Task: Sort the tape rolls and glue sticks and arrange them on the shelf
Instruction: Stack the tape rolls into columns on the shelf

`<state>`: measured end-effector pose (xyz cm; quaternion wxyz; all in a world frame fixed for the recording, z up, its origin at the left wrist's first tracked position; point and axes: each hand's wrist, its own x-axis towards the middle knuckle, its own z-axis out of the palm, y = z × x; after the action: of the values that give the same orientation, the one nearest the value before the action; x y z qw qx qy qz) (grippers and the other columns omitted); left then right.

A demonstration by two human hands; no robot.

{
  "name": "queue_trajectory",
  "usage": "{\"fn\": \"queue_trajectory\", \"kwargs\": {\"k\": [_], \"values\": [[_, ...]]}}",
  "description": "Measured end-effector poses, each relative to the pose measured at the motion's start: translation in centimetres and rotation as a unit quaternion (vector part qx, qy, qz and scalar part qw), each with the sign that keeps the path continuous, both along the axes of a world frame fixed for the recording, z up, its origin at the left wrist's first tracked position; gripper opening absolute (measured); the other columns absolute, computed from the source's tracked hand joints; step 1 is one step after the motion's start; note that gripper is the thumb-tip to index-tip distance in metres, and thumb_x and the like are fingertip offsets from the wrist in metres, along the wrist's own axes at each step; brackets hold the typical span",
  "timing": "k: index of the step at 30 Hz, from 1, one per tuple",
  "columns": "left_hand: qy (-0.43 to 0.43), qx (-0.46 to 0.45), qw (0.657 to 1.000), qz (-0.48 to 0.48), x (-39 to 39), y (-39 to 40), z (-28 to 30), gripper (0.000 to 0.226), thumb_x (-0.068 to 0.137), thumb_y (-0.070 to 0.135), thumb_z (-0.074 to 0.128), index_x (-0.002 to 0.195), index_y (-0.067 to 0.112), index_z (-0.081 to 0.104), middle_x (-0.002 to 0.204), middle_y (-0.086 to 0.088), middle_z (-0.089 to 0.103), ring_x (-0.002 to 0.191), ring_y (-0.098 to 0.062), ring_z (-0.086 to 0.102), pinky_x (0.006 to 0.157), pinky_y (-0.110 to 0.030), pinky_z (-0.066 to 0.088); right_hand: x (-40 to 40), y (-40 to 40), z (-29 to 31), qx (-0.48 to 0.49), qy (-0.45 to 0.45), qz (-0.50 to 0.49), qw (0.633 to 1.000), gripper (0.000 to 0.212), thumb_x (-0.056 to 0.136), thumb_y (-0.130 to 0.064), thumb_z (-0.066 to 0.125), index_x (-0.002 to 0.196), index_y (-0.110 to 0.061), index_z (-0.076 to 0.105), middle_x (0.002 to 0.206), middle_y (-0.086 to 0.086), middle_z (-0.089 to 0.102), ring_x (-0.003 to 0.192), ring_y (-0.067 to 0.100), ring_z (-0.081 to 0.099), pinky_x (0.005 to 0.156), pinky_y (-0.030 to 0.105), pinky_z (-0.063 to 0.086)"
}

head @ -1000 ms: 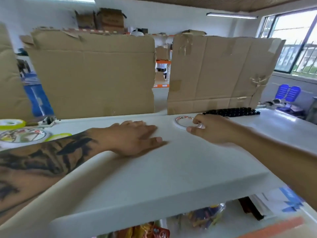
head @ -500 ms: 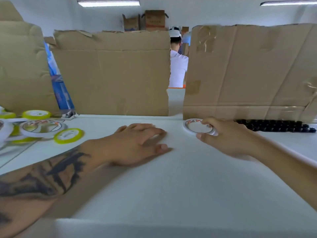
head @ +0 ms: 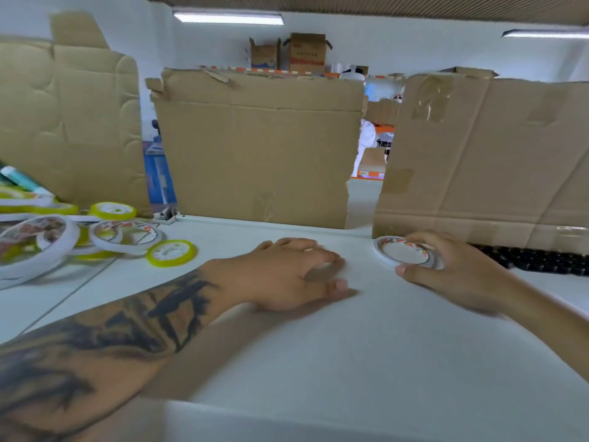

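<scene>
A flat white tape roll (head: 402,252) with a printed label lies on the white shelf top (head: 366,346), against the right cardboard sheet. My right hand (head: 452,272) curls around its right side, fingers and thumb on its rim. My left hand (head: 287,272) lies palm down on the shelf top in the middle, fingers spread, holding nothing. At the far left sits a heap of white tape rolls (head: 124,236) and small yellow tape rolls (head: 171,252). A teal glue stick (head: 22,180) pokes out behind the heap.
Tall cardboard sheets (head: 258,148) stand along the back of the shelf, with a gap between the middle and right one. A row of black objects (head: 535,261) lies at the right, behind my right hand. A person in white stands beyond the gap.
The view has swung left and nearer, so more of the tape heap shows. My right hand stays on the white tape roll; my left hand stays flat on the shelf.
</scene>
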<state>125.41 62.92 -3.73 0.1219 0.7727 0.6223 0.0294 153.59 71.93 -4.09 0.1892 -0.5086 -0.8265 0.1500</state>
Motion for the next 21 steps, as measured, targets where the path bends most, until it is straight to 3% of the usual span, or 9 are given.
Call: {"fn": "queue_trajectory", "kwargs": {"k": [3, 5, 7, 9, 18, 21], "values": [[-0.025, 0.011, 1.0, 0.002, -1.6, -0.2, 0.7, 0.073, 0.085, 0.088, 0.032, 0.146, 0.048, 0.04, 0.152, 0.011, 0.043, 0.142, -0.017, 0.038, 0.116, -0.045, 0.034, -0.9, -1.1, 0.8, 0.05, -0.035, 0.014, 0.998, 0.051, 0.076, -0.08, 0.058, 0.119, -0.052, 0.054, 0.121, -0.031, 0.05, 0.117, 0.005, 0.051, 0.104, 0.042, 0.044], [-0.031, 0.021, 0.999, 0.012, -3.3, -0.8, 1.7, 0.069, 0.084, 0.087, 0.042, 0.139, 0.046, 0.048, 0.137, 0.015, 0.053, 0.13, -0.015, 0.049, 0.107, -0.041, 0.043, -2.3, -1.8, 1.6, 0.092, -0.096, 0.047, 0.99, 0.058, 0.071, -0.09, 0.046, 0.116, -0.054, 0.05, 0.123, -0.035, 0.045, 0.117, -0.002, 0.048, 0.104, 0.041, 0.044], [-0.027, 0.036, 0.999, 0.024, -5.3, -1.4, 2.8, 0.061, 0.085, 0.079, 0.054, 0.136, 0.045, 0.052, 0.131, 0.016, 0.055, 0.126, -0.014, 0.052, 0.099, -0.034, 0.045, -4.7, -2.8, 2.5, 0.096, -0.144, 0.08, 0.982, 0.062, 0.071, -0.095, 0.038, 0.119, -0.057, 0.047, 0.137, -0.038, 0.036, 0.131, -0.002, 0.04, 0.111, 0.037, 0.039], [-0.009, 0.047, 0.998, 0.038, -7.9, -2.1, 3.7, 0.06, 0.085, 0.074, 0.06, 0.137, 0.045, 0.051, 0.137, 0.016, 0.052, 0.128, -0.012, 0.049, 0.093, -0.029, 0.039, -8.0, -3.9, 3.4, 0.077, -0.17, 0.102, 0.977, 0.062, 0.073, -0.092, 0.036, 0.123, -0.056, 0.045, 0.141, -0.037, 0.029, 0.135, 0.001, 0.035, 0.115, 0.034, 0.034], [0.057, -0.055, 0.994, 0.081, -18.8, -2.1, 6.0, 0.081, 0.071, 0.065, 0.082, 0.142, 0.045, 0.049, 0.13, 0.025, 0.054, 0.12, -0.006, 0.053, 0.092, -0.026, 0.043, -21.1, -5.7, 2.1, 0.046, -0.121, 0.187, 0.974, 0.045, 0.089, -0.068, 0.055, 0.128, -0.044, 0.051, 0.132, -0.023, 0.045, 0.119, 0.006, 0.048, 0.101, 0.03, 0.044], [0.051, -0.062, 0.994, 0.073, -20.0, -1.7, 4.5, 0.08, 0.067, 0.065, 0.085, 0.137, 0.048, 0.051, 0.122, 0.029, 0.055, 0.117, -0.002, 0.054, 0.091, -0.023, 0.044, -21.6, -5.8, 0.7, 0.043, -0.056, 0.194, 0.979, 0.045, 0.088, -0.071, 0.053, 0.126, -0.046, 0.053, 0.132, -0.031, 0.045, 0.114, -0.013, 0.048, 0.094, 0.02, 0.044]]}}
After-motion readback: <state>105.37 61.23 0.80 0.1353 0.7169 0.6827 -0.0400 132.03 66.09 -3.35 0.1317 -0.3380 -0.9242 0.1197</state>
